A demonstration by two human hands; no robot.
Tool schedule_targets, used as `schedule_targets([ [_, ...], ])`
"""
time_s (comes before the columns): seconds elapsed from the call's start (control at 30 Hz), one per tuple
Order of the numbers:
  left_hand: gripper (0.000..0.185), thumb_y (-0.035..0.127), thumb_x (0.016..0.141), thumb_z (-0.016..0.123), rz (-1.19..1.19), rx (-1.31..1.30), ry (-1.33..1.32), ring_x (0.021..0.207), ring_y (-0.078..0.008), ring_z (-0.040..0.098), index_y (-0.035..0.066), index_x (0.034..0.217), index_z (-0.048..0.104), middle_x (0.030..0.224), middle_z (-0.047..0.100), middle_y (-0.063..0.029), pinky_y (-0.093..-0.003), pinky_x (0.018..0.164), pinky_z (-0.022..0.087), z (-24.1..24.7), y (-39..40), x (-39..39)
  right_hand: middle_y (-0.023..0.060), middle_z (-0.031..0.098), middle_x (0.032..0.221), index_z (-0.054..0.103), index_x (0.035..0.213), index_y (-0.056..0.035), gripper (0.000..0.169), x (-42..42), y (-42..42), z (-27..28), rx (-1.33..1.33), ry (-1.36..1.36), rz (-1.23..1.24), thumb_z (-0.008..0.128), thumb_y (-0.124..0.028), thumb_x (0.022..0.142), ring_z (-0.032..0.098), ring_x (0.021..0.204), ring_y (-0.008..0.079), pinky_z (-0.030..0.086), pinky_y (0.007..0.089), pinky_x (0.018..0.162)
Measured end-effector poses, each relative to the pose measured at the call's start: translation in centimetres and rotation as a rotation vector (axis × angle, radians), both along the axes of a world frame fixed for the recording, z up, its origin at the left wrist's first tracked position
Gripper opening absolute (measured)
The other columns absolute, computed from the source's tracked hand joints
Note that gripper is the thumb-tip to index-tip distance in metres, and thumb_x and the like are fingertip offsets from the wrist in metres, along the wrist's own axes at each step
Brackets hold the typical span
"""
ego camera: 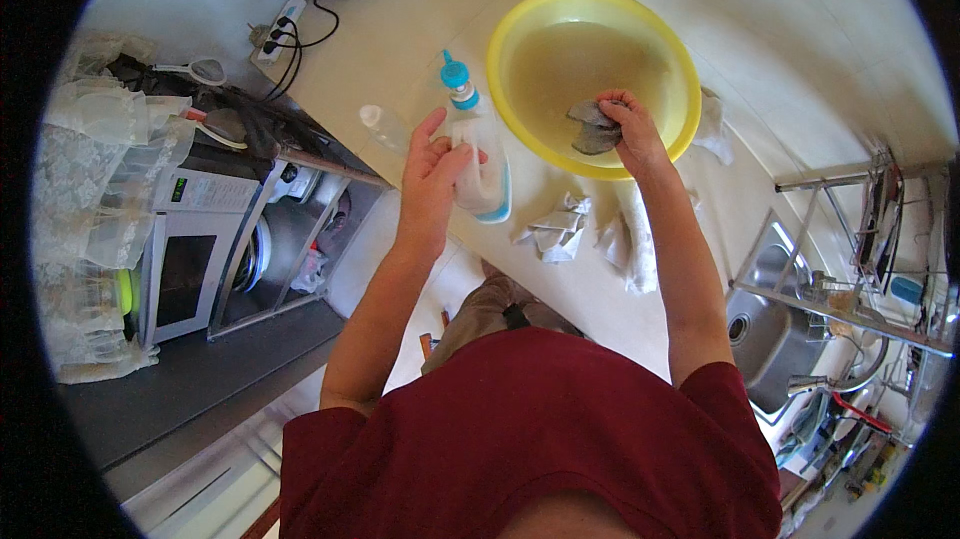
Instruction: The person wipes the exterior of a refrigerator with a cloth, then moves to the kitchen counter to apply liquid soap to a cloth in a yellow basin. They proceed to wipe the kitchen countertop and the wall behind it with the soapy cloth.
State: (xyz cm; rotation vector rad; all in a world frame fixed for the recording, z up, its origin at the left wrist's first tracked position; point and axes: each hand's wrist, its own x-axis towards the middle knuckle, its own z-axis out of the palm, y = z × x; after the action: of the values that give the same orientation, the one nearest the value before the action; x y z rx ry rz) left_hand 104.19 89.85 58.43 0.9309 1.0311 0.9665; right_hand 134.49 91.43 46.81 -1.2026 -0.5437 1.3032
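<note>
My right hand (632,128) pinches a wet grey cloth (598,135) over the near side of a yellow plastic basin (517,138). Cloudy brownish water (570,63) fills much of the basin. My left hand (439,175) is at a clear plastic bottle (489,190) with a blue pump top (454,74). The thumb lies in front of the bottle and the index finger points up beside it. Whether those fingers grip the bottle is not clear. A crumpled pale cloth (559,230) lies near the counter's front edge, with another pale cloth (636,243) beside my right forearm.
Left of the pump bottle lies a small clear bottle (382,128). Another white cloth (712,126) lies behind the basin's right side. A power strip (283,25) with black cords sits at the counter's left corner. To the right are a steel sink (772,344) and a metal rack (840,310).
</note>
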Motion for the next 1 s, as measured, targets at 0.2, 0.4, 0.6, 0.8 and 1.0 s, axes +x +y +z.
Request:
schedule_targets([
  [0.2, 0.06, 0.016, 0.094, 0.062, 0.094, 0.183, 0.217, 0.088, -0.0146, 0.061, 0.0, 0.146, 0.037, 0.095, 0.063, -0.0099, -0.0277, 0.081, 0.048, -3.3, -0.7, 0.7, 0.0074, 0.062, 0.1, 0.062, 0.107, -0.0054, 0.021, -9.3, -0.3, 6.9, 0.104, 0.192, 0.036, 0.061, -0.002, 0.086, 0.06, 0.096, 0.0188, 0.049, 0.0324, 0.085],
  [0.4, 0.048, 0.025, 0.093, 0.066, 0.146, 0.316, 0.447, 0.095, -0.0186, 0.066, -0.005, 0.129, 0.056, 0.108, 0.069, -0.0175, -0.0315, 0.082, 0.05, -3.7, -0.2, 2.1, 0.0083, 0.061, 0.103, 0.056, 0.105, -0.0048, 0.02, -16.2, 0.9, 4.5, 0.397, -0.348, -0.033, 0.059, 0.003, 0.087, 0.058, 0.098, 0.0187, 0.047, 0.0312, 0.089],
  [0.6, 0.045, 0.024, 0.094, 0.065, 0.243, 0.405, 0.349, 0.092, -0.0187, 0.066, -0.004, 0.128, 0.056, 0.105, 0.069, -0.016, -0.0315, 0.081, 0.051, -5.5, 0.6, 2.5, 0.0126, 0.062, 0.109, 0.053, 0.104, -0.0043, 0.011, -16.1, 2.8, 4.0, 0.223, -0.149, -0.015, 0.055, 0.001, 0.094, 0.057, 0.1, 0.0202, 0.046, 0.0328, 0.092],
  [0.8, 0.04, 0.016, 0.097, 0.063, 0.21, 0.345, 0.37, 0.096, -0.01, 0.057, -0.002, 0.131, 0.054, 0.116, 0.062, -0.0074, -0.0244, 0.083, 0.048, -5.0, 1.7, 2.1, 0.0134, 0.061, 0.124, 0.052, 0.108, -0.0058, 0.014, -17.9, 0.2, 3.4, 0.255, -0.248, -0.053, 0.056, -0.001, 0.095, 0.055, 0.109, 0.0188, 0.044, 0.0334, 0.096],
  [1.0, 0.039, 0.013, 0.095, 0.065, 0.206, 0.343, 0.211, 0.097, -0.01, 0.058, -0.002, 0.129, 0.056, 0.111, 0.063, -0.0057, -0.0243, 0.083, 0.048, 1.8, 0.8, -0.3, 0.0058, 0.063, 0.111, 0.06, 0.108, -0.0078, 0.016, -13.8, 0.3, 4.0, 0.321, 0.137, -0.104, 0.058, 0.001, 0.095, 0.058, 0.101, 0.0151, 0.048, 0.0308, 0.09],
])
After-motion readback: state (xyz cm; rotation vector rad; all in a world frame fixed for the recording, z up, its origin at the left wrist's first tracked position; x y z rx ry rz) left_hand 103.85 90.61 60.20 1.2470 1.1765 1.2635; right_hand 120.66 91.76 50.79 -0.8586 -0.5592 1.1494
